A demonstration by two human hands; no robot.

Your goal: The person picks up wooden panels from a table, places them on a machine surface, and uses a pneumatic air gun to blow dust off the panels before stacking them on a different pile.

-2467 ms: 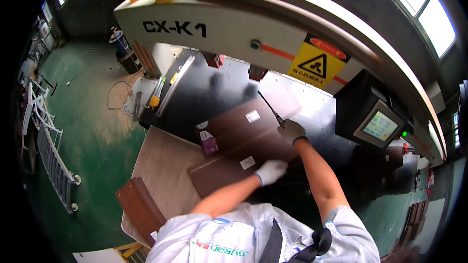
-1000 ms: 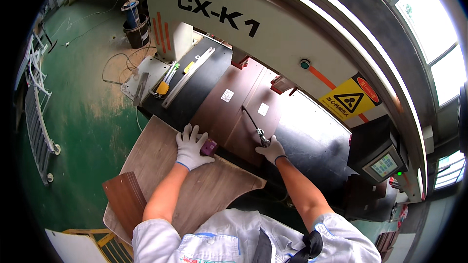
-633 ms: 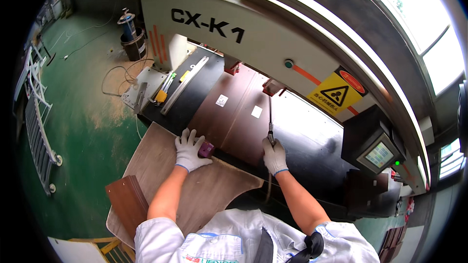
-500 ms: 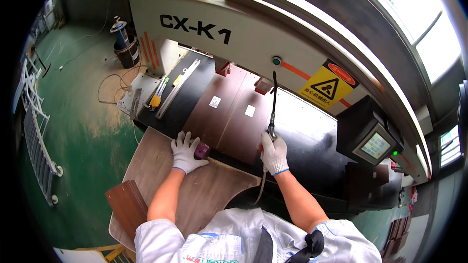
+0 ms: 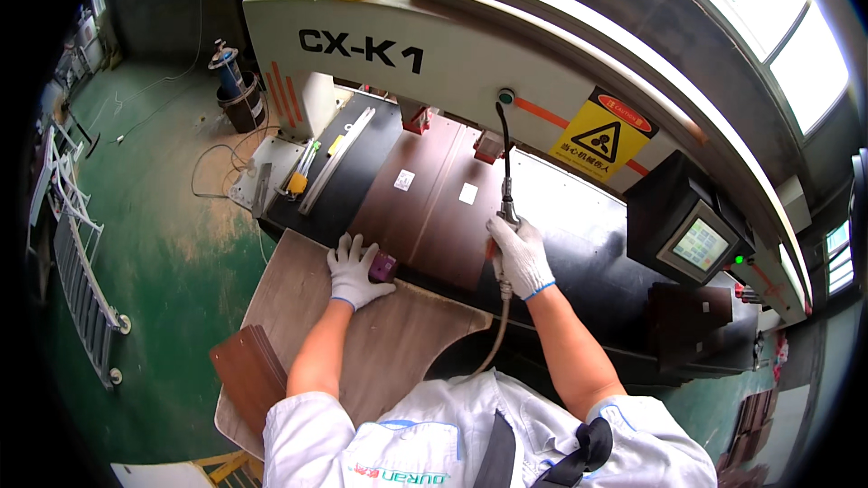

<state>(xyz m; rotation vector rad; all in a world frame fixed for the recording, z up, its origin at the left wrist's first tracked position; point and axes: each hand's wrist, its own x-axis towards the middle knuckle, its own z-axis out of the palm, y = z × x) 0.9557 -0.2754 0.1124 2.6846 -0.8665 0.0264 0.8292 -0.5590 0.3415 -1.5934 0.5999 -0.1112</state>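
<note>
My left hand [image 5: 356, 271], in a white knit glove, lies on the rounded wood-grain board [image 5: 380, 330] with its fingers spread. Between its thumb and forefinger sits a small purple block [image 5: 383, 267], which the hand touches or nearly touches. My right hand [image 5: 524, 258], gloved too, is wrapped round an air blow gun [image 5: 509, 211] with a long black nozzle pointing away from me. A pale hose [image 5: 500, 334] hangs from the gun toward my body. Beyond the hands, two brown panels [image 5: 434, 208] lie side by side on the black machine bed [image 5: 579, 262], each bearing a white label.
A white machine beam [image 5: 470, 68] with red clamps [image 5: 418, 117] spans the bed. At right is a control screen [image 5: 698, 244]; brown boards [image 5: 692, 312] lie below it. Brown strips [image 5: 249, 375] rest on the wood-grain board's left. A metal rail [image 5: 336, 163] lies at the bed's left end.
The whole view has shifted slightly. My right hand has moved a little farther away with the blow gun, and more hose shows below it. My left hand stays by the purple block.
</note>
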